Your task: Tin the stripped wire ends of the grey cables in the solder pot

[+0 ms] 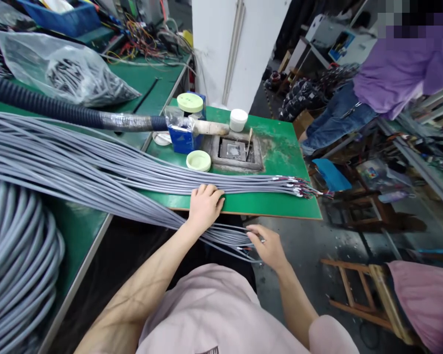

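Grey cables (158, 169) in two bundles: one on the green board (280, 147), one below its front edge.
Your left hand (205, 206) rests open on the upper bundle (243, 184), whose thin wires (304, 189) overhang the right edge; your right hand (268, 246) curls at the lower bundle (227, 236)'s ends, grip unclear. Bare board lies right of one square metal pot (233, 150).

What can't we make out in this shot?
All in the head view:
Grey cables, far ends: cut off by the left edge.
Left hand, contact beneath it: hidden by its palm and fingers.
Right hand, exact grip: hidden by its own fingers.
Exposed wires, individual tips: too small.
Cable coil, full extent: cut off by the left and bottom edges.
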`<state>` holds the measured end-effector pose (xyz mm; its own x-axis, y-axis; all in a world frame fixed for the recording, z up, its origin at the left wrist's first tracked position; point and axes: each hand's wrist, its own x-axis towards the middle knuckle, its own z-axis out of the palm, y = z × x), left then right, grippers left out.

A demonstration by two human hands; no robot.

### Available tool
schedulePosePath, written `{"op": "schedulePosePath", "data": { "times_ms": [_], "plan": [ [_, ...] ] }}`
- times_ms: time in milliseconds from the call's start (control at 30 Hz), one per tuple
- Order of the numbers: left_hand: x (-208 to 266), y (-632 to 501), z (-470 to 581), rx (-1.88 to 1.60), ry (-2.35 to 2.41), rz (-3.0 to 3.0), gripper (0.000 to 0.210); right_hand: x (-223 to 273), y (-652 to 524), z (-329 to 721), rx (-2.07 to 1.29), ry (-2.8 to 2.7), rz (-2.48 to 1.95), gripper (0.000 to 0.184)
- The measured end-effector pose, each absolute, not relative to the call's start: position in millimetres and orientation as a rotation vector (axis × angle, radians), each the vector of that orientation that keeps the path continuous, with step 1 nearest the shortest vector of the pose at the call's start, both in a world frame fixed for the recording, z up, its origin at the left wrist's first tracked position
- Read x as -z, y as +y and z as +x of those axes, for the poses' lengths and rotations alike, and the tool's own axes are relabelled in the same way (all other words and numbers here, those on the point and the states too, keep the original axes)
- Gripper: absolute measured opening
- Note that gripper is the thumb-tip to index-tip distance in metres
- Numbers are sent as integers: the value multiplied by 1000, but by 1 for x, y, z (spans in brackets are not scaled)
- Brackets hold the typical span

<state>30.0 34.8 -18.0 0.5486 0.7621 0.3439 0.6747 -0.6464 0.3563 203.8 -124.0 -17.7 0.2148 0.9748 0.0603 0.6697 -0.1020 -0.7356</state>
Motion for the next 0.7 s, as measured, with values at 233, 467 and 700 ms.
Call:
{"op": "schedulePosePath", "data": {
  "times_ms": [233, 467, 700],
  "plan": [
    [8, 28, 33, -594, 1229, 2692, 28, 15, -114, 186, -774, -1515, -1752, 18],
    [6, 29, 39, -583, 1211, 2758, 26, 18, -107, 171, -1018, -1401, -1661, 16],
    [11, 23, 47, -665, 1104, 2688, 17, 29, -98, 162, -1515, -903, -1305, 38]
  ]
}}
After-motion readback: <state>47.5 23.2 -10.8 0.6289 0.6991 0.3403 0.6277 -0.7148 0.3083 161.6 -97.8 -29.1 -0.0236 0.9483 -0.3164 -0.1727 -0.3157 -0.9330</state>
